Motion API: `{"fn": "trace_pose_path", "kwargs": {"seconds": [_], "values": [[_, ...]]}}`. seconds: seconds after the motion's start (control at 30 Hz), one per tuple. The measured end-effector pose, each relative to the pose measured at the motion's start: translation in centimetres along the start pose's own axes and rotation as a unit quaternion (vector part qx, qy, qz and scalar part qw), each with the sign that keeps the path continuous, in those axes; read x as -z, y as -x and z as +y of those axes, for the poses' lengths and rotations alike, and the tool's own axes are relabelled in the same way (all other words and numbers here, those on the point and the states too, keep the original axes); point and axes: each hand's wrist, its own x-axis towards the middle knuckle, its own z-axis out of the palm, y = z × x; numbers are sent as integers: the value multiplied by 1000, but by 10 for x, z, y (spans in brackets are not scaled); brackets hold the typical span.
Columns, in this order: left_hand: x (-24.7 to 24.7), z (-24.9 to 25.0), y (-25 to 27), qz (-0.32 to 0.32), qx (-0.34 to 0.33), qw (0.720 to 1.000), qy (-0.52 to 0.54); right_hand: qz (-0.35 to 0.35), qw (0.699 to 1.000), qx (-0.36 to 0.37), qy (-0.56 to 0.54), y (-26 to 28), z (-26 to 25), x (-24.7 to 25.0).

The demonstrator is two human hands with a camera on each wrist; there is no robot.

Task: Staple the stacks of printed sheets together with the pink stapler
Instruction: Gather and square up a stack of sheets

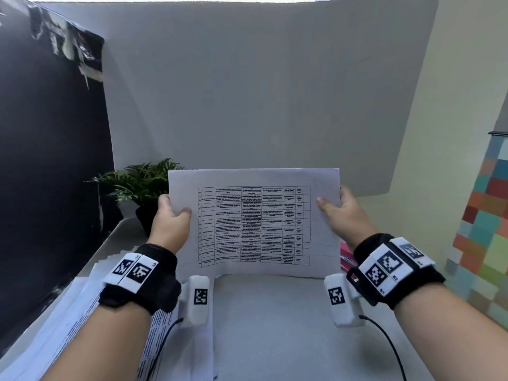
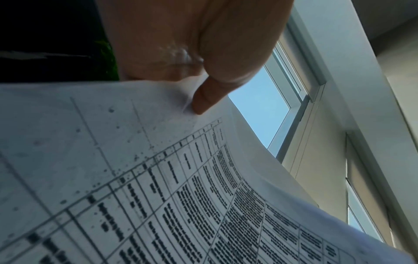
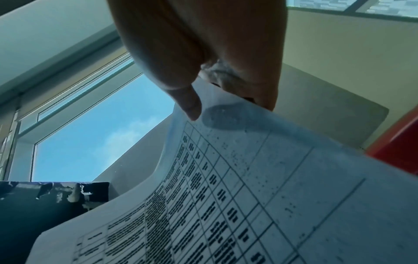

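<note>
Printed sheets (image 1: 254, 224) upright — pinched between left hand (image 1: 171, 221) and right hand (image 1: 339, 213).

No text is legible. The held sheet (image 1: 254, 224) bears a printed table whose words are too blurred to read; the wristbands (image 1: 390, 264) carry black-and-white square marker codes only.

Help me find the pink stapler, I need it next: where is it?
In the head view the pink stapler peeks out on the right, low behind the printed sheets and just beside the right wrist's band, mostly hidden.
</note>
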Motion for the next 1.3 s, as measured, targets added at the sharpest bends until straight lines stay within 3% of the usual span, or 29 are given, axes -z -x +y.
{"fn": "trace_pose_path", "kwargs": {"seconds": [0.1,0.17,0.2,0.27,0.37,0.47,0.57,0.7,0.77,0.87,1.0,1.13,1.23,1.3], "values": [[-2,7,3,61,-31,994,-88,10,1000,12,-4,2,-4,1],[-5,24,13,133,-133,964,-187,-2,1000,28,-14,4,-9,1],[-9,37,19,138,-203,948,-202,-16,999,34,-18,5,-12,0],[-21,66,30,72,-320,924,-198,-40,998,43,-25,6,-16,-1],[-51,97,40,-54,-380,897,-220,-62,996,59,-36,6,-21,-4],[-79,109,46,-107,-373,879,-277,-81,993,66,-51,6,-27,-5],[-90,105,45,-92,-354,884,-292,-112,991,64,-38,7,-28,-2],[-89,97,41,-100,-318,894,-300,-184,976,29,109,0,-21,17],[-85,92,38,-102,-306,901,-291,-194,950,-15,243,-6,-16,28],[-82,85,35,-115,-285,916,-258,-202,888,-95,402,-15,-4,37],[-83,74,32,-127,-267,928,-228,-234,792,-180,534,-23,11,36],[-83,67,30,-130,-266,933,-202,-267,721,-188,612,-28,20,26],[-83,66,31,-127,-268,936,-187,-279,695,-196,633,-22,22,17],[-81,68,32,-126,-274,935,-185,-283,716,-177,613,-16,13,14]]}}
